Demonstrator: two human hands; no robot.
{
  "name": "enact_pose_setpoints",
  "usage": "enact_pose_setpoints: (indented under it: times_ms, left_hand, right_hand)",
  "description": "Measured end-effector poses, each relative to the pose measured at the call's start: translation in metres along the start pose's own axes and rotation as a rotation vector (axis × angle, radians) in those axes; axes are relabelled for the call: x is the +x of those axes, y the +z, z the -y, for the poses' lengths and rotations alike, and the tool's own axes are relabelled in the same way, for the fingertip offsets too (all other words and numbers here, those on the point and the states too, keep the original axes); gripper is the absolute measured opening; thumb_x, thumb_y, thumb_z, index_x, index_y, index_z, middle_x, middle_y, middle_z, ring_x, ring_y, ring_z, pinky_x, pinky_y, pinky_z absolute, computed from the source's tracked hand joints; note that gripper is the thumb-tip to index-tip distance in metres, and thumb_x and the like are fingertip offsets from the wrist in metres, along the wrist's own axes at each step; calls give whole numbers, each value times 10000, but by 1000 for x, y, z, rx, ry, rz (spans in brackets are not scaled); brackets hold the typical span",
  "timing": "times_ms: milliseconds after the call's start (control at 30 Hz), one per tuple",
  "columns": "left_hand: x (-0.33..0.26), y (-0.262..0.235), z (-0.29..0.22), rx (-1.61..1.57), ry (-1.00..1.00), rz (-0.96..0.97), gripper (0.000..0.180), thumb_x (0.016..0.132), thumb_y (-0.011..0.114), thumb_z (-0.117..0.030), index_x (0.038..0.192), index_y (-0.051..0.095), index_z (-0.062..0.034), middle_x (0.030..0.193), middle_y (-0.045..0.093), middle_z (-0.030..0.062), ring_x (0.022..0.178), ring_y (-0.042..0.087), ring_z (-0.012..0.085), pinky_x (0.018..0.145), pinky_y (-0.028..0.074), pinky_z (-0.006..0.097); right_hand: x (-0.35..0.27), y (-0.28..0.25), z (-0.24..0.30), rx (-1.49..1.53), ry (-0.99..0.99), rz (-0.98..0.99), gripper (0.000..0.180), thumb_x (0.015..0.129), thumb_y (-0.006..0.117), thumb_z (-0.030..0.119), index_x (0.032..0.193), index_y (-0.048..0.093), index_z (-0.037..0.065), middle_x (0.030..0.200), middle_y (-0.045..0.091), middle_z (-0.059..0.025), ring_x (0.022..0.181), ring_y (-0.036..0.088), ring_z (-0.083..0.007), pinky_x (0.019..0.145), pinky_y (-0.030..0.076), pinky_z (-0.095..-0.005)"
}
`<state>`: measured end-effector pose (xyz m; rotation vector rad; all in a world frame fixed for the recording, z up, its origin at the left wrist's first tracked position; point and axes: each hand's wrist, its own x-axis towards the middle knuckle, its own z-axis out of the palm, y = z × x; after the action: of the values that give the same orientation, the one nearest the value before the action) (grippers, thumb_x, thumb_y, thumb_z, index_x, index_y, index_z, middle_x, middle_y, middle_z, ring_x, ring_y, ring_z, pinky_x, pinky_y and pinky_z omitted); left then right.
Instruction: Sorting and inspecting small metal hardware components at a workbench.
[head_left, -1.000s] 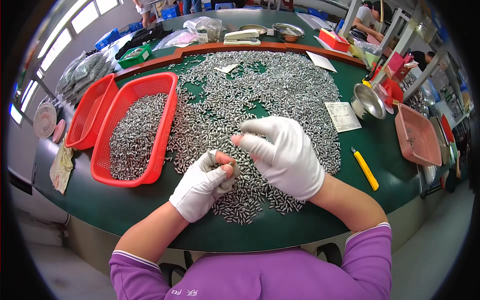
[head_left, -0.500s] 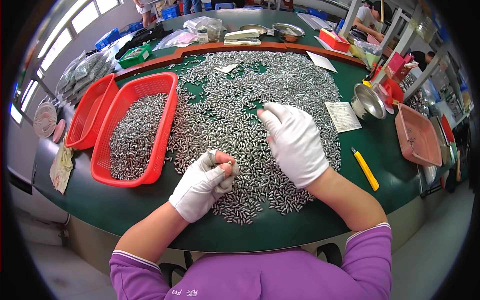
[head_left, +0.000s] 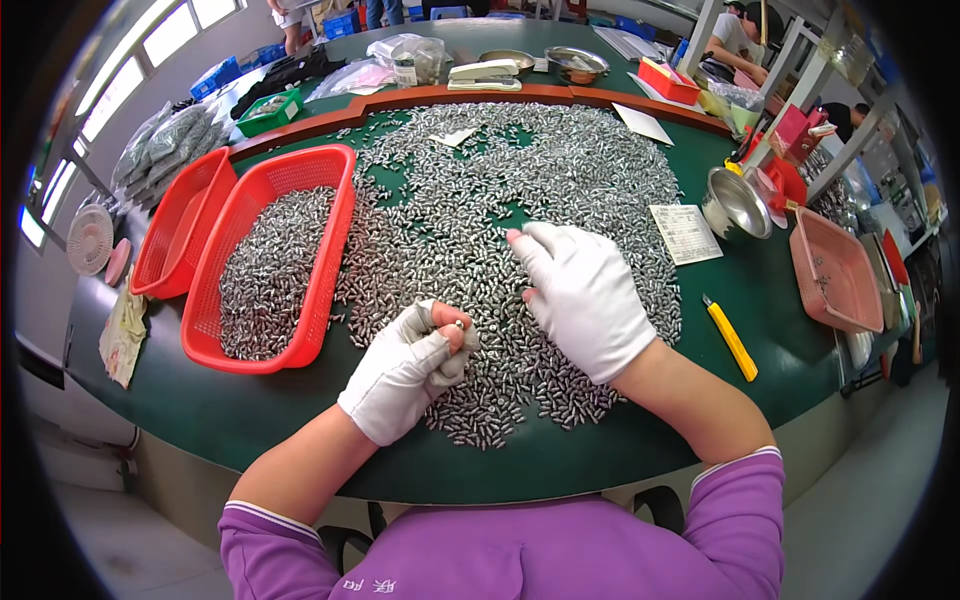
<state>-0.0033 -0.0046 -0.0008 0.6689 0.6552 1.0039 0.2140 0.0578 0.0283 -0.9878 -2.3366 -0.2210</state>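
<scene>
A wide layer of small silvery metal parts [head_left: 430, 240] with tapered ends lies over the green table. At its near left edge my left hand [head_left: 395, 380], in a white glove with bare fingertips, is closed in a pinch. A small metal part [head_left: 460, 324] shows between its thumb and forefinger. My right hand [head_left: 590, 300], gloved the same way, hovers palm down over the middle of the layer. Its thumb and forefinger are apart, and I see nothing between them. Its other fingers are partly hidden behind the back of the hand.
On the left a red basket [head_left: 342, 210] holds more parts, beside another red basket [head_left: 190, 225]. A yellow utility knife [head_left: 732, 340], a printed sheet [head_left: 686, 234], a metal bowl [head_left: 738, 205] and a pink basket [head_left: 840, 270] lie right. A wooden rail [head_left: 450, 95] bounds the far side.
My right hand has drawn slightly back toward me and its fingers have shifted a little. My left hand holds its place with the small metal part.
</scene>
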Motion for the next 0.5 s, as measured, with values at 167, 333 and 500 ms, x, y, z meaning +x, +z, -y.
enact_pose_setpoints:
  times_ms: [167, 333, 500]
  left_hand:
    - [1, 1, 0, -12, -17, -16, 178, 938, 674, -184, 1052, 574, -92, 926, 617, 31, 686, 475, 74, 603, 377, 188]
    - [-1, 3, -1, 0, -55, -27, 175, 935, 678, -196, 1019, 565, -92, 916, 614, 27, 681, 467, 74, 584, 366, 193]
    - [-3, 4, 0, -6, -80, 12, 173, 920, 693, -156, 1010, 559, -94, 913, 621, 30, 682, 472, 84, 580, 366, 202]
  right_hand:
    - [10, -3, 1, 222, -275, -178, 366, 664, 731, 17, 1017, 641, 52, 989, 638, -96, 787, 639, -294, 658, 520, -390]
    - [11, -9, 17, 479, -294, -125, 238, 653, 747, 47, 853, 621, 74, 763, 603, -62, 609, 597, -272, 508, 467, -370]
    - [4, -3, 22, 421, -275, -144, 207, 644, 764, 75, 778, 607, 83, 708, 595, -51, 588, 588, -269, 496, 456, -375]
